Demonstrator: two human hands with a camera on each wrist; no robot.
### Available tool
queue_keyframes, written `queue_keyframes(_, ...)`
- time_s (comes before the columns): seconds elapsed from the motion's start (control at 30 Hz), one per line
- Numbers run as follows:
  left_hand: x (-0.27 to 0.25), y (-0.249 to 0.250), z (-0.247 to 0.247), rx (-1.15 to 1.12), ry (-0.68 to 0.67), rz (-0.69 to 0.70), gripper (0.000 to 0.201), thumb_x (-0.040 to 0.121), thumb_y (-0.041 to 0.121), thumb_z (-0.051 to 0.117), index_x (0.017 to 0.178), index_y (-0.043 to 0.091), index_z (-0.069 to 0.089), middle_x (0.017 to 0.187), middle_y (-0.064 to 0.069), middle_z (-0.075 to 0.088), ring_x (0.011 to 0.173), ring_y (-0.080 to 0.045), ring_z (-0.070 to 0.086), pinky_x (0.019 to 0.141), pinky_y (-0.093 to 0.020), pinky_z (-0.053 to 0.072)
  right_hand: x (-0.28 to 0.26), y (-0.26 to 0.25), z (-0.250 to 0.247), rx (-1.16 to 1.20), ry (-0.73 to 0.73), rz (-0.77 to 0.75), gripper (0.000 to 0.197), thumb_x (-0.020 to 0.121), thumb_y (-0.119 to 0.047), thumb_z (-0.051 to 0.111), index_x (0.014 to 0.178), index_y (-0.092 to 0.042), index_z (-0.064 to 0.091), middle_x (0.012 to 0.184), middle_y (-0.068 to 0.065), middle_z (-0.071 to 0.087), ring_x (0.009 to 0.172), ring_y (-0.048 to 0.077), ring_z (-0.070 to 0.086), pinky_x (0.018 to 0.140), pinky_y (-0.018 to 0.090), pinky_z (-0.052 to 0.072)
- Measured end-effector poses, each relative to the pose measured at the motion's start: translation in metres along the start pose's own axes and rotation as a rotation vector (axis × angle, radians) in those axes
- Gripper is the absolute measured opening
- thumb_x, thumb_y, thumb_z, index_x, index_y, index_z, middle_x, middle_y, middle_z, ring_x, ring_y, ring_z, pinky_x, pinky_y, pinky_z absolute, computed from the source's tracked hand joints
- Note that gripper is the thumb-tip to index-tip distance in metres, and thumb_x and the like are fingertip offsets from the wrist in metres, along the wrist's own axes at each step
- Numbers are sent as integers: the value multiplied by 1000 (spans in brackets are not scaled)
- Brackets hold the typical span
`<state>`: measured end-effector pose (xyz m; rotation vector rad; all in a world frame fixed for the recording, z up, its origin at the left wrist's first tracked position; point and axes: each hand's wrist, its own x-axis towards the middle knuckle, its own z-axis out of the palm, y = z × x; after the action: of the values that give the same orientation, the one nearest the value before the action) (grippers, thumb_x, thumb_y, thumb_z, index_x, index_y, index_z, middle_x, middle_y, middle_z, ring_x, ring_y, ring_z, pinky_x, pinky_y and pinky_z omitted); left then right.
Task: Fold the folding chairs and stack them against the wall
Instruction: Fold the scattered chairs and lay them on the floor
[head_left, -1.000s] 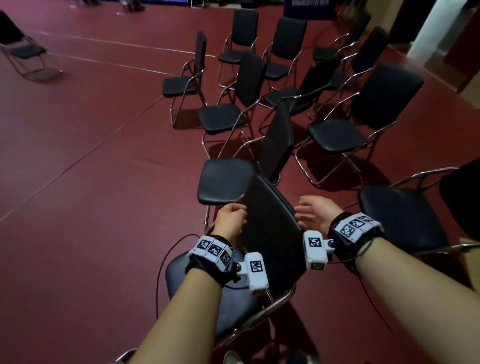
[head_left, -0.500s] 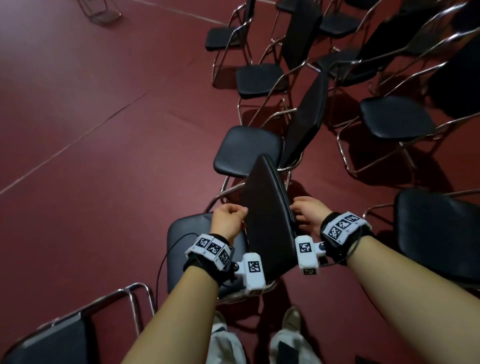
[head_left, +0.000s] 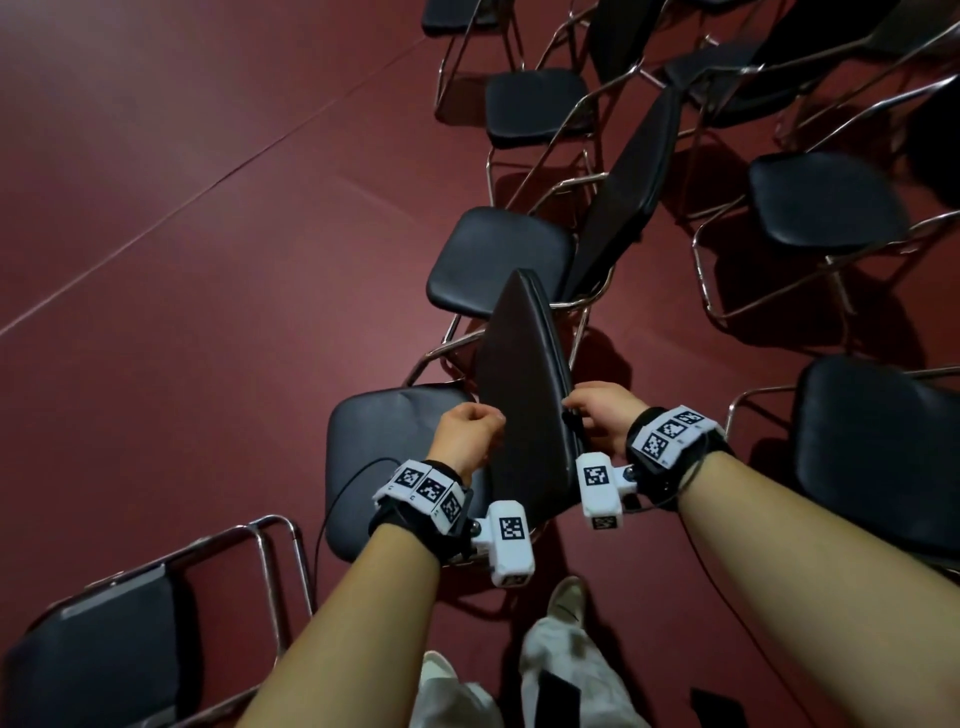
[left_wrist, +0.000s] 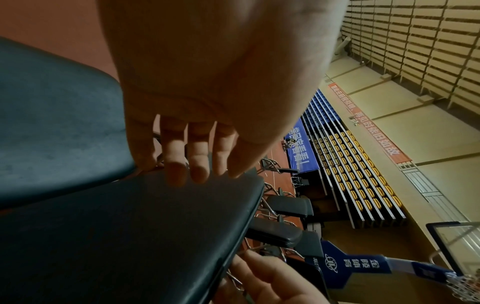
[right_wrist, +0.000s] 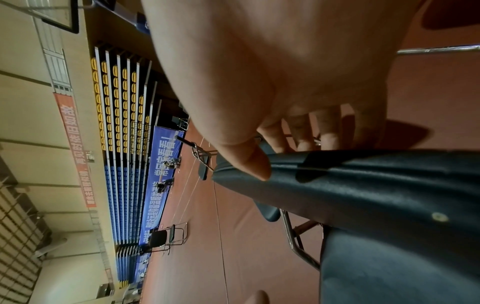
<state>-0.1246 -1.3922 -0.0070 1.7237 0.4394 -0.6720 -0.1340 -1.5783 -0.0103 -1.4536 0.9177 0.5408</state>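
We hold the backrest (head_left: 524, 400) of the nearest folding chair, at the frame centre: our left hand (head_left: 467, 434) curls on its left edge, our right hand (head_left: 597, 415) grips its right edge. Its long axis runs up the frame, top pointing away. To fold well, we should push evenly toward the seat (head_left: 384, 457), fingers clear of the hinge.

A red banner (left_wrist: 369, 121) on the hall wall ends in 再见时依旧如故; a blue banner (right_wrist: 166, 162) below the stands reads 常回家看看!; a blue backboard pad (left_wrist: 355, 265) bears 金陵体育 and a round logo.
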Motion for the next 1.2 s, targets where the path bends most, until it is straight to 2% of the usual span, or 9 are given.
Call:
queue_keyframes(0.07, 2, -2, -5, -15, -3, -13, 8, 96, 8, 58, 94, 16, 61, 88, -7, 61, 63, -11, 53, 49, -16, 41, 4, -1, 7, -14, 26, -11, 11, 80, -5, 56, 82, -15, 61, 74, 10, 53, 58, 20, 51, 52, 22, 37)
queue_keyframes(0.2, 7, -9, -20, -54, -13, -15, 20, 96, 12, 60, 116, 12, 62, 100, -3, 62, 74, -9, 55, 59, -19, 43, 12, 7, 33, 68, 66, -43, 36, 77, 4, 56, 109, -10, 66, 96, 17, 64, 83, 29, 61, 71, 40, 56)
queue_keyframes(0.3, 7, -12, -38, -71, -70, -8, 27, 97, 17, 60, 124, 12, 60, 100, 2, 62, 75, -10, 55, 64, -26, 44, -4, 4, 68, 62, -23, -32, 38, 87, 10, 54, 121, -7, 60, 100, 16, 67, 75, 23, 66, 47, 28, 52)
queue_keyframes(0.43, 8, -22, -91, -90, -107, 8, 28, 98, 19, 61, 126, 14, 55, 91, 6, 59, 75, -11, 56, 65, -28, 46, -17, 4, 129, 86, -59, -60, 27, 90, 8, 57, 107, -14, 58, 61, 3, 66, 42, 10, 58, 46, 25, 41)
queue_keyframes(0.57, 17, -37, -162, -34, -143, 19, 32, 96, 13, 63, 124, 12, 48, 80, 0, 55, 68, -14, 54, 60, -27, 47, -22, 8, 200, 79, -86, -49, 29, 85, 2, 68, 100, -21, 60, 84, 2, 70, 63, 11, 65, 58, 28, 48)
queue_keyframes(0.67, 27, -49, -210, 21, -150, 7, 36, 92, 12, 66, 123, 10, 48, 84, -7, 60, 74, -22, 59, 68, -37, 52, -22, 9, 253, 80, -63, -46, 24, 87, 2, 67, 96, -20, 60, 68, -2, 67, 52, 7, 62, 60, 30, 48)
queue_keyframes(0.77, 40, -66, -251, 44, -141, -33, 30, 91, 13, 63, 118, 13, 49, 87, -9, 63, 79, -25, 62, 78, -48, 58, -17, 14, 298, 80, -53, -40, 18, 90, -1, 62, 94, -19, 63, 84, 6, 65, 71, 16, 62, 58, 29, 49)
queue_keyframes(0.9, 59, -98, -294, 67, -80, -69, 25, 81, 35, 59, 104, 29, 49, 95, -8, 68, 82, -26, 67, 86, -51, 58, -4, 30, 344, 81, -44, 11, 18, 94, -5, 57, 95, -21, 64, 83, 6, 61, 66, 18, 61, 54, 27, 50)
queue_keyframes(1.2, 103, -186, -361, -10, 164, -166, 32, 90, 15, 57, 118, 28, 49, 97, 3, 64, 89, -21, 64, 87, -37, 54, 51, 87, 412, -7, -79, 153, 16, 98, -11, 51, 100, -22, 63, 87, 6, 62, 75, 20, 62, 66, 32, 52)
